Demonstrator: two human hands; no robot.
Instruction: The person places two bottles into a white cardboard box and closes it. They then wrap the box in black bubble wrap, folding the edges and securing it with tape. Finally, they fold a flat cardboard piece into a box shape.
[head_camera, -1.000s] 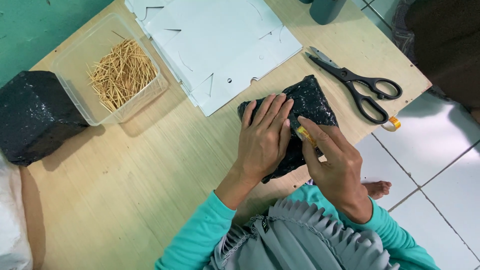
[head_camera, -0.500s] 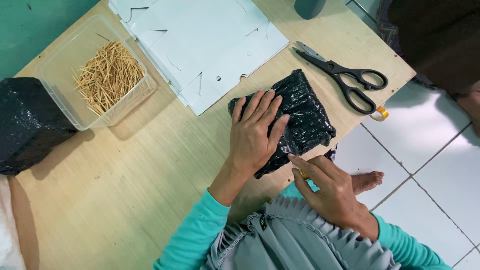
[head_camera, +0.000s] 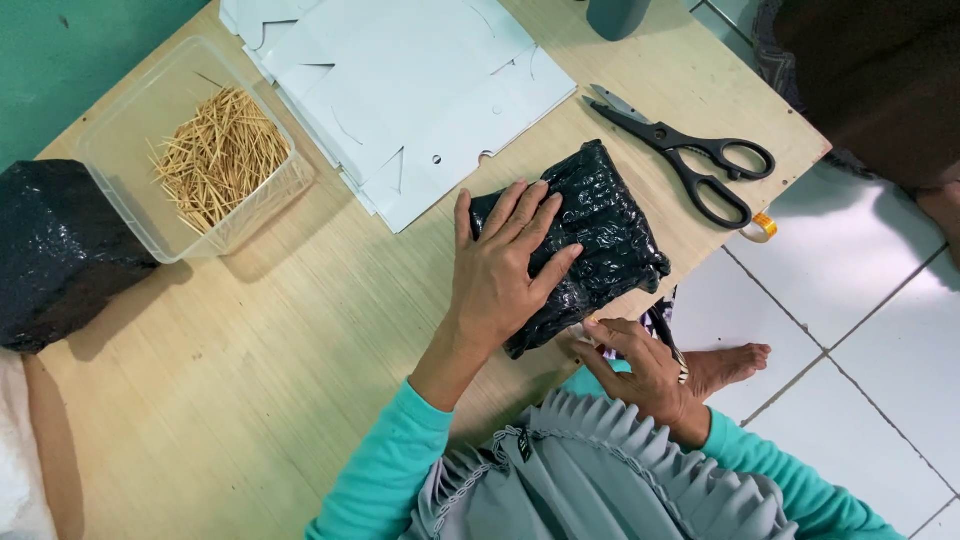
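Head view, looking down on a pale wooden table (head_camera: 250, 400). Far left: large lumpy black plastic bundle (head_camera: 60, 250) at the table edge. Just right of it: clear plastic tub (head_camera: 110, 150) holding a heap of thin wooden sticks (head_camera: 218, 155), toothpick-like. Next right, toward the far edge: stack of flat white die-cut card sheets (head_camera: 420, 90), slots and small holes visible.

Centre: left hand (head_camera: 500, 270) pressed flat, palm down, fingers (head_camera: 530, 215) spread over the near-left half of a small black plastic-wrapped packet (head_camera: 610, 230). Packet lying tilted on the table near its front right edge, lower corner reaching the rim. Not gripped, only held down. Right hand (head_camera: 640, 375) just below and right of the packet, off the table edge, fingertips pinched lightly together near the packet's lower corner; a small pale scrap seems caught between them, too small to tell what.

Right of the packet: black-handled scissors (head_camera: 690, 160), closed, apart from it. Small roll of clear tape (head_camera: 760, 228) at the table's right rim. Dark cylinder base (head_camera: 615, 15) at the far edge. White tiled floor (head_camera: 870, 330) beyond, bare foot (head_camera: 730, 362) on it.

Judgement on technique: keep left palm pressure even so the wrap stays taut and the packet cannot slide off the rim; work the loose corner with the right fingertips close to the fold.
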